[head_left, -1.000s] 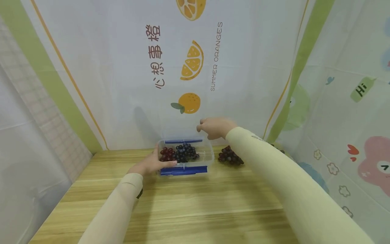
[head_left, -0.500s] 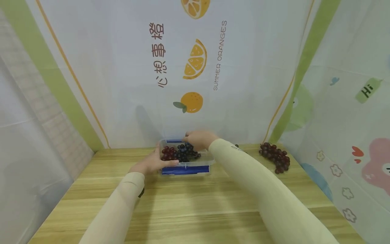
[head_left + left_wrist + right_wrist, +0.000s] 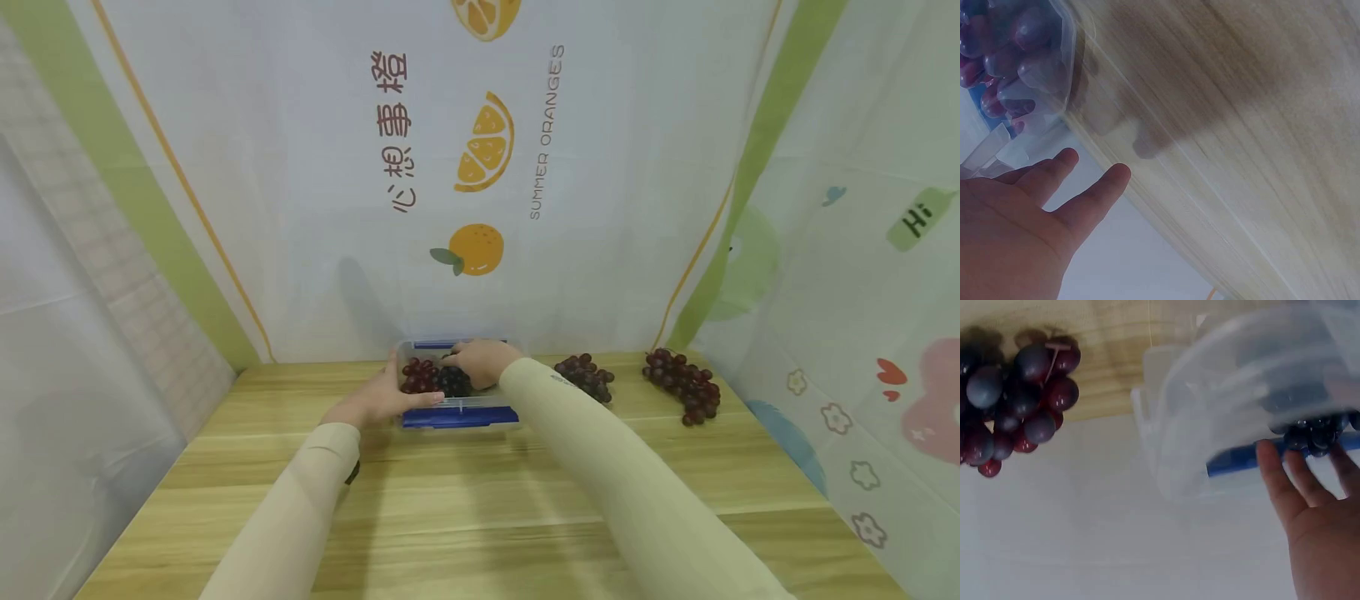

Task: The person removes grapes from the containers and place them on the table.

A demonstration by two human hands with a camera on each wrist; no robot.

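Note:
A clear plastic food container (image 3: 487, 403) with blue clips stands at the back of the wooden table. Inside it, a red grape bunch (image 3: 417, 376) lies at the left and a dark blue-black bunch (image 3: 453, 382) beside it. My left hand (image 3: 381, 397) rests on the container's left end, thumb along the near rim; in the left wrist view its fingers (image 3: 1099, 197) stretch out straight. My right hand (image 3: 480, 363) reaches down into the container, and its extended fingers (image 3: 1280, 481) touch the dark grapes (image 3: 1310, 434). The sleeve covers the container's right end.
Two more grape bunches lie on the table to the right: a dark red one (image 3: 588, 377) near the container, partly behind the right sleeve, and a red one (image 3: 684, 385) farther right. A printed white curtain (image 3: 315, 208) hangs right behind the table's back edge (image 3: 345, 367).
My right hand has come down and left from above the container's right side into it, onto the dark grapes. The bunches at the right now show more. My left hand has stayed on the container.

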